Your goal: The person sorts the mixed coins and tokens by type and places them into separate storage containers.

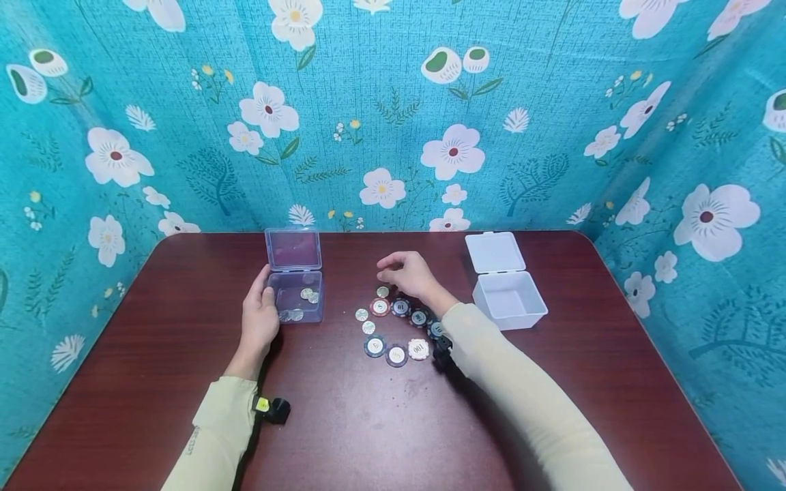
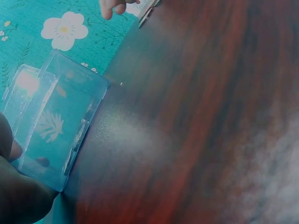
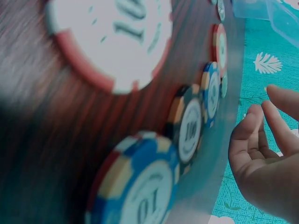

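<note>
My left hand [image 1: 260,315] grips the left wall of a clear plastic box [image 1: 299,315], thumb at its rim. Its hinged lid [image 1: 293,249] stands back, and several silver coins [image 1: 309,295] lie inside. In the left wrist view, the clear box [image 2: 60,126] meets the fingers at the lower left. My right hand [image 1: 410,276] hovers over the far side of the chips, fingers bent, with nothing visible between them. Just below its fingertips lies a coin [image 1: 383,292]. From the right wrist, the hand [image 3: 261,154] shows thumb and fingertips near one another.
Poker chips lie in a loose ring: a red chip [image 1: 380,307], dark chips [image 1: 419,318], a blue chip [image 1: 375,346] and a white chip [image 1: 418,349]. Two coins [image 1: 365,320] sit left of them. A white box [image 1: 510,300] with its lid up stands right. A floral curtain [image 1: 381,136] hangs behind.
</note>
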A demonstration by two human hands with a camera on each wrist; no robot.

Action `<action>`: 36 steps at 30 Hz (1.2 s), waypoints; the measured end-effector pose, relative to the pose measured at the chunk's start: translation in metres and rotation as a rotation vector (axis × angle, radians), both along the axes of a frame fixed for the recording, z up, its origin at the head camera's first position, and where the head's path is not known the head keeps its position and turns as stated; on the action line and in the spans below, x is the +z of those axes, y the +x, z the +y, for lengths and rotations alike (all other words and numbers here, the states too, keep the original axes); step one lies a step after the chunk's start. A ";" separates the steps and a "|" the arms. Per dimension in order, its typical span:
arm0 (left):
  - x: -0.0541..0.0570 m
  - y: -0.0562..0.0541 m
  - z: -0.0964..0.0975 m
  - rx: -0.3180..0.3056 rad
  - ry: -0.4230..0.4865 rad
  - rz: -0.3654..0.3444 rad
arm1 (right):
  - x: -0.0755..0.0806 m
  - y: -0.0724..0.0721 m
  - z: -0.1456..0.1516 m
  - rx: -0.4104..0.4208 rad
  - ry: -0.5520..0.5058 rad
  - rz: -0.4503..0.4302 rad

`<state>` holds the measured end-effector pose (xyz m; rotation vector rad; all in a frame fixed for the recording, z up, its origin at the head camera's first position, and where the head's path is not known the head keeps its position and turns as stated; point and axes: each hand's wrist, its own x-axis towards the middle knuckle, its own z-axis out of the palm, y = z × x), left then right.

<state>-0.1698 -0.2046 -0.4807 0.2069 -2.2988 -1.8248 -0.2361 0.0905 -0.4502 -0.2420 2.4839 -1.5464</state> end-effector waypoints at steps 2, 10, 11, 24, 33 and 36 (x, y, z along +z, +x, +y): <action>0.000 -0.001 0.000 0.000 0.003 0.004 | 0.000 0.001 0.002 0.020 0.044 0.006; 0.001 -0.001 -0.001 0.009 -0.014 -0.005 | -0.003 0.004 0.005 0.056 0.213 0.032; 0.001 0.000 0.000 0.010 -0.014 -0.008 | -0.004 0.005 0.005 0.056 0.217 0.030; 0.000 0.005 0.001 0.014 -0.012 -0.027 | -0.007 0.010 0.006 0.096 0.274 0.025; -0.002 0.003 0.001 0.021 -0.007 -0.013 | -0.005 0.010 0.006 0.118 0.287 0.029; -0.001 0.001 0.001 0.023 -0.012 -0.012 | -0.005 0.009 0.006 0.117 0.287 0.038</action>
